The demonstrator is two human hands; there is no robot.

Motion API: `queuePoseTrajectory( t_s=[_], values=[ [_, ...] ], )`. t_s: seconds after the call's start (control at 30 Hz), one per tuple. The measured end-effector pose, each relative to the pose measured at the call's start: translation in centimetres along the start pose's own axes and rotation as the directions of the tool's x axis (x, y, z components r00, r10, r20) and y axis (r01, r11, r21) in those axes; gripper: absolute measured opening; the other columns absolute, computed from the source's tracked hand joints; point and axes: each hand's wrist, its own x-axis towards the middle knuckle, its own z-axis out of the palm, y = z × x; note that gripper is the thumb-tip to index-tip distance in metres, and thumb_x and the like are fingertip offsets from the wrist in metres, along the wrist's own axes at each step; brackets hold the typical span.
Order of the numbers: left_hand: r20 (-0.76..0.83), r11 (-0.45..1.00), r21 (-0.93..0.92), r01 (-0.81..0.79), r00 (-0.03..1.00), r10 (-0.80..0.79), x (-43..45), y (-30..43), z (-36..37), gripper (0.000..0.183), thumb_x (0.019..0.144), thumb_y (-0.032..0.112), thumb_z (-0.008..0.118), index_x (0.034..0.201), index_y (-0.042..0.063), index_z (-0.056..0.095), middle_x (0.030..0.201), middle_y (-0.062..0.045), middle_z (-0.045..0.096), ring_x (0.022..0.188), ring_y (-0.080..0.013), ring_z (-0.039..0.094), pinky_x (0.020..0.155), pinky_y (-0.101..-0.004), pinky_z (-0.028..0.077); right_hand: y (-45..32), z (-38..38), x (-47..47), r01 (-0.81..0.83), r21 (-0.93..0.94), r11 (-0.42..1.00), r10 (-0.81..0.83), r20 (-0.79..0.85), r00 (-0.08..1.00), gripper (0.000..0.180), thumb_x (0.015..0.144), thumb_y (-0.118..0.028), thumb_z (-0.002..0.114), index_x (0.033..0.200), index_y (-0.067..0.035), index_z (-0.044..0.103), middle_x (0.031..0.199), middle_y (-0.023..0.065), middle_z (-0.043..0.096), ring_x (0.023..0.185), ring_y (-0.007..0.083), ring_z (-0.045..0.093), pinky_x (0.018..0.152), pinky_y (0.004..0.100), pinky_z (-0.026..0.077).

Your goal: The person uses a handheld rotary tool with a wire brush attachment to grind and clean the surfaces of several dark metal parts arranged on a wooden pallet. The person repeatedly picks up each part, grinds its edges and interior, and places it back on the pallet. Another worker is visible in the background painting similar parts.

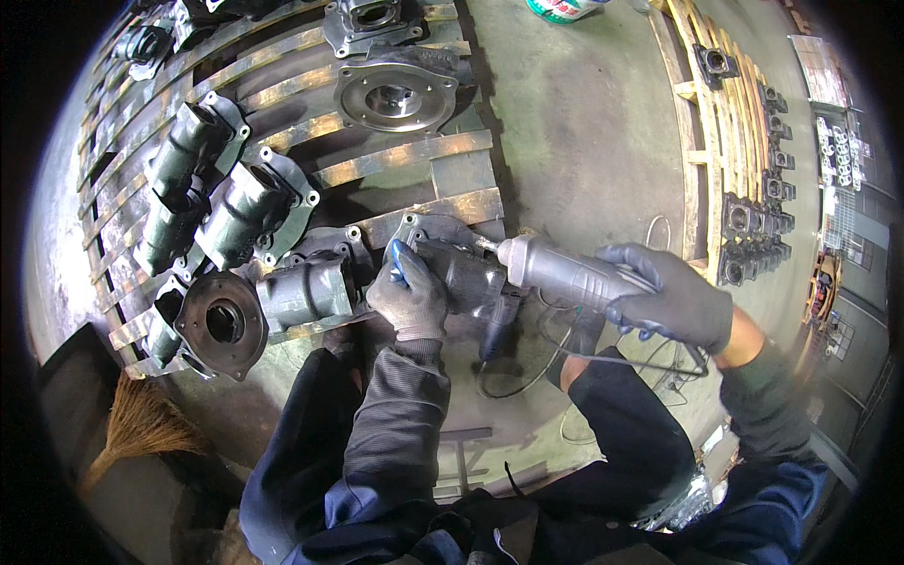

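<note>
My right hand [671, 296], in a dark-coated work glove, is wrapped around the body of a corded die grinder [558, 268]. The grinder lies level, its nose pointing left at the upper right edge of a dark metal casting [459, 275]. Whether the bit touches the metal is too small to tell. In a grey glove with blue fingertips, my left hand [413, 293] grips the flange side of that casting, which rests at the near edge of a wooden pallet [402, 159]. Just left of this hand lies another tubular casting [307, 289]. A dark tool handle [500, 328] shows below the grinder's nose.
More flanged castings [244, 205] and a round flanged casting [222, 325] crowd the pallet's left side; another [395, 99] sits farther back. The power cord [522, 385] loops across the floor by my legs. A straw broom [145, 424] is at lower left. A second pallet [713, 141] carries castings at right.
</note>
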Motion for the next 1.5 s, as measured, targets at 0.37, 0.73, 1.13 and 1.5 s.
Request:
queuePoseTrajectory(
  t_s=[0.37, 0.73, 1.13, 1.5],
  values=[
    [-0.066, 0.992, -0.086, -0.096, 0.994, 0.091, 0.1, 0.0, 0.5, 0.062, 0.116, 0.038, 0.056, 0.074, -0.007, 0.062, 0.053, -0.009, 0.044, 0.056, -0.0107, 0.037, 0.05, -0.0382, 0.033, -5.5, 0.3, 1.4, -0.046, -0.447, 0.893, 0.033, -0.037, 0.999, 0.071, 0.084, -0.031, 0.078, 0.143, 0.005, 0.06, 0.116, 0.0275, 0.076, 0.105, 0.0375, 0.077, 0.095, 0.0433, 0.058],
    [-0.013, 0.997, -0.063, -0.042, 0.999, 0.041, -0.3, -0.7, 0.5, 0.062, 0.116, 0.039, 0.056, 0.078, -0.009, 0.068, 0.054, -0.006, 0.051, 0.055, -0.0108, 0.043, 0.051, -0.0363, 0.037, -6.1, 0.6, 1.4, -0.1, -0.384, 0.918, 0.078, -0.07, 0.994, 0.068, 0.085, -0.027, 0.075, 0.141, 0.009, 0.061, 0.109, 0.0234, 0.075, 0.092, 0.0279, 0.077, 0.084, 0.0381, 0.061],
    [-0.033, 1.0, 0.018, -0.022, 0.999, 0.023, -0.1, -0.3, 0.7, 0.063, 0.113, 0.045, 0.055, 0.082, -0.006, 0.075, 0.062, -0.02, 0.067, 0.054, -0.0277, 0.058, 0.056, -0.0458, 0.046, 3.1, 2.0, -5.3, -0.016, 0.367, 0.93, 0.02, -0.007, 1.0, 0.075, 0.093, -0.021, 0.081, 0.158, 0.002, 0.049, 0.116, 0.0132, 0.075, 0.092, 0.0174, 0.076, 0.076, 0.0286, 0.061],
    [-0.074, 0.983, 0.164, -0.08, 0.993, 0.093, 0.2, 0.8, 0.3, 0.07, 0.112, 0.049, 0.052, 0.072, -0.005, 0.072, 0.063, -0.029, 0.062, 0.053, -0.0451, 0.06, 0.056, -0.0534, 0.044, 12.1, 14.1, -14.2, 0.379, 0.917, 0.123, -0.175, -0.356, 0.918, 0.093, 0.088, -0.041, 0.088, 0.157, 0.002, 0.044, 0.13, 0.0223, 0.064, 0.095, 0.0259, 0.075, 0.072, 0.0349, 0.068]
  ],
)
